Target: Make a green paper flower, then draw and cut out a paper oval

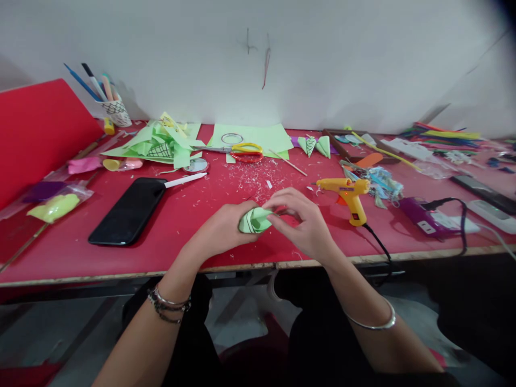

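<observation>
A small rolled piece of light green paper (255,221) with dark lines on it is held over the front part of the red table (189,215). My left hand (228,228) wraps round its left side. From the right, the thumb and fingers of my right hand (300,220) pinch its upper right edge. White paper shreds (256,180) lie scattered just beyond my hands. A yellow glue gun (350,196) rests on its side to the right of my right hand.
At left lie a black phone (127,212) and a white pen (185,180). Scissors (245,152), green paper sheets (278,137), a pile of green scraps (155,145) and green paper cones (323,146) are along the back. A purple power box (425,216) with cables sits at right.
</observation>
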### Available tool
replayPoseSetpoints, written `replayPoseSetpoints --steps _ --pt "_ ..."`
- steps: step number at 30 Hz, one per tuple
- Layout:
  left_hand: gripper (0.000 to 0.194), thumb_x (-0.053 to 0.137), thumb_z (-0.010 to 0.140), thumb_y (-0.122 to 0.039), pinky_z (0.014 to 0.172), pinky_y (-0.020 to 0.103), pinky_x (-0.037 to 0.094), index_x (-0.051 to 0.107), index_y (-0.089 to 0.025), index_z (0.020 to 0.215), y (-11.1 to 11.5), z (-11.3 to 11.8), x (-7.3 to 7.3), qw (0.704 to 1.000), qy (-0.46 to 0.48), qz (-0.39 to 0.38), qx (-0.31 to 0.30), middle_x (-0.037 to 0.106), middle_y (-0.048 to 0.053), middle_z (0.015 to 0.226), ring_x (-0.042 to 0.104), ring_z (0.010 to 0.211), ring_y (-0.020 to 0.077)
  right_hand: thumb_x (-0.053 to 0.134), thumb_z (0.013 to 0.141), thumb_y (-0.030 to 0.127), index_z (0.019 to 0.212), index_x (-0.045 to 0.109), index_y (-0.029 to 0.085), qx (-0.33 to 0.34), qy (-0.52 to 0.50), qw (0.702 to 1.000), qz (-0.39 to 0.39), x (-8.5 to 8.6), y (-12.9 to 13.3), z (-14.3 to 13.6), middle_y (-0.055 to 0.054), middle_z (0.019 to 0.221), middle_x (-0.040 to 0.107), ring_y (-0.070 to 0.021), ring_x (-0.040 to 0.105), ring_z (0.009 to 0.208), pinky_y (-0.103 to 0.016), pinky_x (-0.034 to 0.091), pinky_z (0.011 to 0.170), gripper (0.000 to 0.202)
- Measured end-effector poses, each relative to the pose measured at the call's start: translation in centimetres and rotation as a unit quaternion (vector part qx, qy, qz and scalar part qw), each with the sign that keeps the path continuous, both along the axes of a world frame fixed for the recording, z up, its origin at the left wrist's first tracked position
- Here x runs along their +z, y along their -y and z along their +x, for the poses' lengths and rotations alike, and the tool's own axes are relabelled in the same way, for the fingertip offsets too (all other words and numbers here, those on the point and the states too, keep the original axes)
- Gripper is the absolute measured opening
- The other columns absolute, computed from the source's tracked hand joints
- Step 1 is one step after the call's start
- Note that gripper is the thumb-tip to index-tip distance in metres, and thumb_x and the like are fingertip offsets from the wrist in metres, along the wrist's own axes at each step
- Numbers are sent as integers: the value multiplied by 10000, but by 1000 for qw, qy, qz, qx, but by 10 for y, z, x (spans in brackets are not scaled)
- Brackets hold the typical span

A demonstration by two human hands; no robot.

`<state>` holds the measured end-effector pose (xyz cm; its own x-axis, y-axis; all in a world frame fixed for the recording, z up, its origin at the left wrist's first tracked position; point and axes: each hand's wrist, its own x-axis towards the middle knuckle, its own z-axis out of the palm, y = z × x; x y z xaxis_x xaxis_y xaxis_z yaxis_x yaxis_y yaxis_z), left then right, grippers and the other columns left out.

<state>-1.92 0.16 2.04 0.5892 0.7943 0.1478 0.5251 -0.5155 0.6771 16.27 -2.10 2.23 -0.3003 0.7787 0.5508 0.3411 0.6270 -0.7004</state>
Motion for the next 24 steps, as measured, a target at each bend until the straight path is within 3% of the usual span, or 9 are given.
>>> replayPoseSetpoints --steps 4,7,11,16,24 --pt "196 555 753 -308 544 230 350 536 -185 904 0 1 0 997 -49 49 19 635 20 788 571 665 150 630 750 227 893 610 192 -25 -60 991 -116 -5 -2 -1 -23 838 632 -125 602 783 -250 520 665 148" --pt "194 527 787 -335 526 231 323 522 -190 916 1 2 0 989 -96 91 58 644 30 814 586 681 169 668 707 243 817 615 175 -69 -119 979 -148 -9 -3 -4 -27 803 651 -135 623 759 -250 524 633 139" --pt "220 515 810 -348 512 235 295 506 -197 970 3 5 1 975 -155 124 96 656 45 867 608 722 195 674 685 235 743 613 169 -84 -158 971 -158 -15 -5 -8 -13 731 645 -116 605 654 -236 508 562 106" --pt "237 502 825 -373 520 240 305 495 -208 995 3 4 1 970 -173 132 112 663 45 881 622 742 207 675 682 226 714 609 175 -75 -171 970 -154 -18 -6 -11 -17 756 635 -125 608 721 -260 518 641 89" --pt "179 530 786 -322 526 236 322 527 -197 913 1 4 -1 984 -114 90 103 645 35 789 596 683 187 637 725 201 737 587 186 -83 -135 983 -98 -19 -2 -15 -12 766 604 -123 584 736 -264 506 655 54"
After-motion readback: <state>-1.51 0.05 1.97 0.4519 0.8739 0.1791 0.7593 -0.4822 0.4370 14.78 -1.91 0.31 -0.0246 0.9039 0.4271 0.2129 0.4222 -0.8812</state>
